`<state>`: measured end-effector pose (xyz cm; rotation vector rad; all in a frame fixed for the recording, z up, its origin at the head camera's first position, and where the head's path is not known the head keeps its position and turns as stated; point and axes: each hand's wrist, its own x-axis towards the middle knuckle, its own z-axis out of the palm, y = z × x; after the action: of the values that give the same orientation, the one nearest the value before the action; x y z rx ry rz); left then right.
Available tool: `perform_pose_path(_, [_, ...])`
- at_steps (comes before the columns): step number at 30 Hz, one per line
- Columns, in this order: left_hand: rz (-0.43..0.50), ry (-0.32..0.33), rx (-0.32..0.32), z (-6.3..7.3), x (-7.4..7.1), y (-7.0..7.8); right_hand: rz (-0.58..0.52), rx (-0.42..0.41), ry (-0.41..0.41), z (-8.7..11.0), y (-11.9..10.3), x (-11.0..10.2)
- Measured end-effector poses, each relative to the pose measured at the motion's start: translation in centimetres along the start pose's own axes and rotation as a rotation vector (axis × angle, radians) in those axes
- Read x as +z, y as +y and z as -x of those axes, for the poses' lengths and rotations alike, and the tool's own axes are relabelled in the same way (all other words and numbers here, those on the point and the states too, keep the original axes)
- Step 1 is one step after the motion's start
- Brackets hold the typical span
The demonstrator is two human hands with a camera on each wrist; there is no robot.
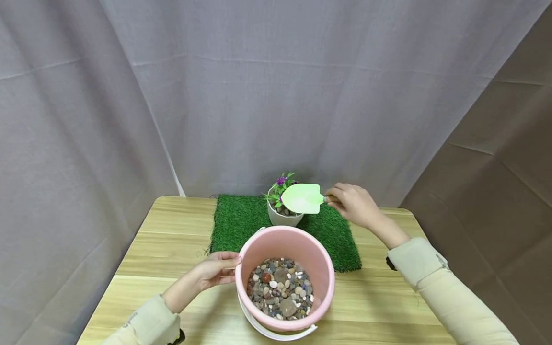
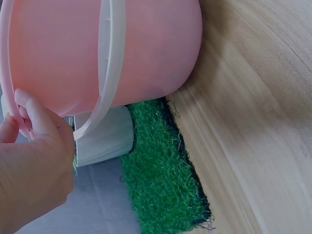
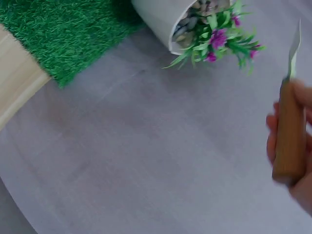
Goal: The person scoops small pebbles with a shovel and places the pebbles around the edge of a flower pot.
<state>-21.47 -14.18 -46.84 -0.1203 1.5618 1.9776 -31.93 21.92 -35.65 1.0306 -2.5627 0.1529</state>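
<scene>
A pink bucket (image 1: pixel 284 242) stands on the table, with mixed pebbles (image 1: pixel 282 287) covering its bottom. My left hand (image 1: pixel 217 270) grips the bucket's rim on its left side; the left wrist view shows thumb and fingers pinching that rim (image 2: pixel 13 73). In my right hand (image 1: pixel 355 203) is a light green trowel (image 1: pixel 302 199), held by its wooden handle (image 3: pixel 291 131). The trowel's blade hangs level above the right part of a white flower pot (image 1: pixel 285 219), partly covering it in the head view. Pebbles and a plant with purple flowers (image 3: pixel 218 38) fill the pot.
Under the pot lies a green artificial grass mat (image 1: pixel 241 215), its front edge partly behind the bucket. The bucket's white handle (image 1: pixel 276 335) hangs down at the front. Grey cloth (image 1: pixel 258 96) hangs behind the wooden table (image 1: pixel 172 235).
</scene>
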Motion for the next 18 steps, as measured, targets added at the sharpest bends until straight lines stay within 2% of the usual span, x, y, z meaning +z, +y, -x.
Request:
perform_pose_path(4, [0.007, -0.001, 0.003, 0.1, -0.1, 0.0, -0.008, -0.169, -0.062, 0.6, -1.5, -0.1])
perform_pose_path(7, [0.011, -0.015, 0.006, 0.2, -0.1, 0.0, 0.002, -0.244, -0.117, 1.1, -2.8, 0.2])
perform_pose_path(13, [0.015, -0.031, 0.005, 0.1, -0.2, 0.0, 0.041, -0.317, -0.196, 2.1, -5.7, 1.3])
perform_pose_path(18, [0.023, -0.033, 0.003, 0.0, -0.1, -0.1, 0.160, -0.360, -0.204, 2.8, -7.4, 2.6])
